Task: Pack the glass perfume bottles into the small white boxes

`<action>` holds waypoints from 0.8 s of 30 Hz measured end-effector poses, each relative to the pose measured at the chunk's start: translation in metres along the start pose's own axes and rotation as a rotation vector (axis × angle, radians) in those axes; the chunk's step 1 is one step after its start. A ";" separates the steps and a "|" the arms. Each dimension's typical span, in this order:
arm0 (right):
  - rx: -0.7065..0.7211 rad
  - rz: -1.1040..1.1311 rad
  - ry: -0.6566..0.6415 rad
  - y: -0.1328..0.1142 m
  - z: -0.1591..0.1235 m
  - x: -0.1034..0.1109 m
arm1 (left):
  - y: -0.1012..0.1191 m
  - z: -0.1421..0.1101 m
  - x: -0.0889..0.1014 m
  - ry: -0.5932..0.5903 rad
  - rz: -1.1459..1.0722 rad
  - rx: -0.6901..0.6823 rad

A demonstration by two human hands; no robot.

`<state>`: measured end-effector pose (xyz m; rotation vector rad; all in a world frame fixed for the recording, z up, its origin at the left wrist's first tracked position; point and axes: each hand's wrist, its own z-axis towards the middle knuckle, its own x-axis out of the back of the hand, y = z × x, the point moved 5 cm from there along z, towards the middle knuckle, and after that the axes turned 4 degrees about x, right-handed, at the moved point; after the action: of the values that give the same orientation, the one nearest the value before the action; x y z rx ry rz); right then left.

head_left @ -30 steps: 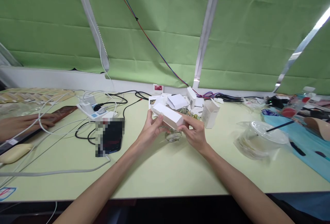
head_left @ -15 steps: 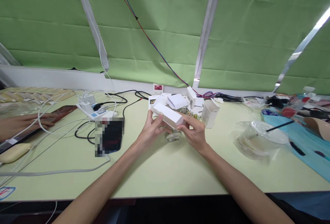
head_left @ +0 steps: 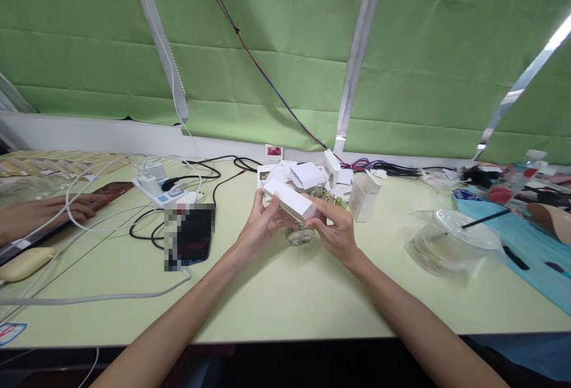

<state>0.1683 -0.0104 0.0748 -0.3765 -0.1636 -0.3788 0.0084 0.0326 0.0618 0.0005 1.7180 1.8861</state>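
Note:
A small white cardboard box [head_left: 289, 200] is held tilted above the table between both hands. My left hand [head_left: 263, 221] grips its left end, thumb on the near side. At the right end, my right hand [head_left: 334, 225] pinches the box with thumb and fingers. Below it a round clear glass item [head_left: 300, 235] rests on the table, partly hidden by the hands. Just behind lie folded white papers [head_left: 307, 175] and several gold-coloured small pieces [head_left: 338, 202]. An open white box [head_left: 364, 197] stands upright to the right of my right hand.
A phone [head_left: 193, 234] and a power strip [head_left: 160, 188] with tangled cables lie left. Another person's hand [head_left: 49, 215] rests on a dark reddish device at far left. Right are a lidded plastic cup [head_left: 459, 236] with a black straw and a blue sheet [head_left: 526, 245].
The near lower edge of the white box, which looked loose or gaping, now appears closed against its side. Both hands stay nearly in place around it.

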 end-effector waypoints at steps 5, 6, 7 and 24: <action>-0.017 -0.014 -0.036 0.002 -0.001 -0.001 | 0.002 0.000 0.000 0.015 -0.006 -0.006; -0.015 -0.009 -0.042 0.002 -0.002 -0.001 | 0.002 0.000 0.000 0.013 -0.008 -0.008; -0.011 -0.002 -0.047 0.002 -0.002 -0.001 | 0.001 0.000 0.000 0.011 -0.011 -0.009; 0.114 0.003 -0.035 0.000 -0.004 -0.004 | 0.000 0.001 0.004 0.026 -0.046 0.007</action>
<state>0.1653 -0.0109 0.0700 -0.2714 -0.2177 -0.3586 0.0051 0.0354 0.0602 -0.0606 1.7274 1.8542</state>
